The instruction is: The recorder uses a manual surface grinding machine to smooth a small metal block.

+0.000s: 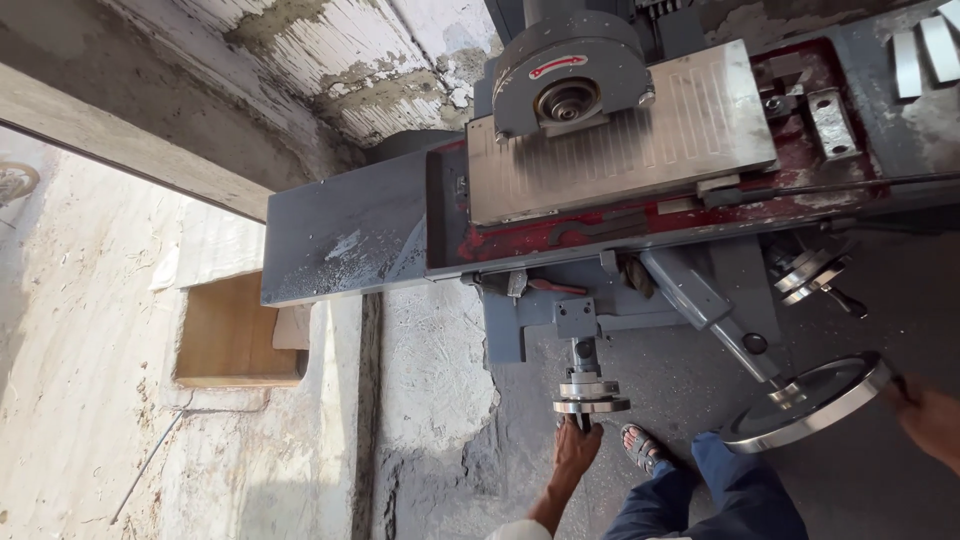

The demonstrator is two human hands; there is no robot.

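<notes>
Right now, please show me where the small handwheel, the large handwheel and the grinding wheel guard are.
small handwheel (591, 404): head view, on its rim.
large handwheel (812, 400): head view, on its face.
grinding wheel guard (570, 70): head view, on its grey front cover.

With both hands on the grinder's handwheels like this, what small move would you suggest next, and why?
Probably a slight turn of the small handwheel with the left hand, which grips its handle. The grinding wheel sits over the rear left part of the bare magnetic table, so a careful feed seems sensible. The right hand rests at the large handwheel, ready for traverse.
</notes>
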